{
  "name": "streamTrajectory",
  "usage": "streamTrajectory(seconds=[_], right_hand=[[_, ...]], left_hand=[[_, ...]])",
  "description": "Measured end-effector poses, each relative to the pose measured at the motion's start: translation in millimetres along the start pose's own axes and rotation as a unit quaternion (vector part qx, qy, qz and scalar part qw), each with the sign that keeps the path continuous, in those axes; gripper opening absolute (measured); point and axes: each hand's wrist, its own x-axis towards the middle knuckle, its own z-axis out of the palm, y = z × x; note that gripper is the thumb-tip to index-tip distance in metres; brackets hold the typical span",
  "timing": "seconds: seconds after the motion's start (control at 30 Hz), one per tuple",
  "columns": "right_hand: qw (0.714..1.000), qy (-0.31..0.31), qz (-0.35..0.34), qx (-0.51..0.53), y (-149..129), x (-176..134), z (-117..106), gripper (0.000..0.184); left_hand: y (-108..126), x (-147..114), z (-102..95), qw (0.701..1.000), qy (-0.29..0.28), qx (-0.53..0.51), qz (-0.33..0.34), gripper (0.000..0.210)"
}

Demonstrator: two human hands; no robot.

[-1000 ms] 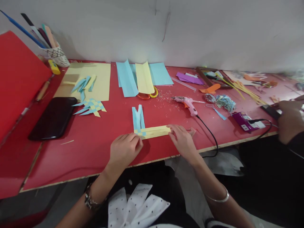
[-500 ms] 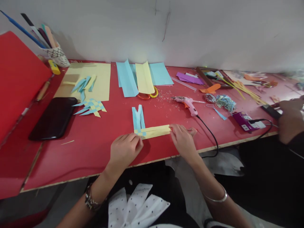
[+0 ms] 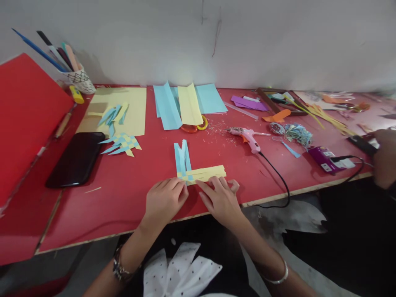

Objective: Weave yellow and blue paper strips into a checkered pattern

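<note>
Yellow paper strips (image 3: 210,172) and upright blue paper strips (image 3: 183,159) are woven together in a small checkered corner (image 3: 186,179) on the red table. My left hand (image 3: 165,199) is closed at the near left edge of this corner, its fingertips pinching the woven strips. My right hand (image 3: 221,200) rests over the near edge of the yellow strips. Its index fingertip touches them close to the checkered corner, and the thumb stands apart. The fingers hide part of the lower strip edge.
A black phone (image 3: 76,160) and a finished-looking woven paper piece (image 3: 125,143) lie left. Folded paper sheets (image 3: 190,105) lie at the back. Right are a pink glue gun (image 3: 247,137), its black cord (image 3: 276,175) and a purple power adapter (image 3: 326,159). Another person's hand (image 3: 385,159) is far right.
My right hand has moved left along the yellow strips from their right end to near the woven corner. My left hand stays at the corner. The view has shifted slightly.
</note>
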Motion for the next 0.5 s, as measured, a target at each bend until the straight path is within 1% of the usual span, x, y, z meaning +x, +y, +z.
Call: streamTrajectory(seconds=[0.07,0.23,0.3,0.37,0.5], right_hand=[[1.0,-0.004,0.008,-0.006,1,-2,-1,0.026],[0.999,-0.043,-0.024,0.013,-11,-1,-1,0.032],[0.998,-0.05,-0.021,0.024,-15,0,0,0.033],[0.999,-0.044,-0.003,0.027,-15,0,1,0.032],[0.999,-0.009,0.031,0.019,-3,-5,0,0.032]], left_hand=[[0,1,-0.5,1.0,0.0,0.0,0.0,0.025],[0,2,-3.2,1.0,-0.018,0.004,0.003,0.027],[0,2,-3.3,1.0,-0.017,0.002,0.002,0.027],[0,1,-2.7,1.0,-0.015,0.0,0.002,0.027],[0,0,-1.1,1.0,-0.014,-0.004,-0.005,0.025]])
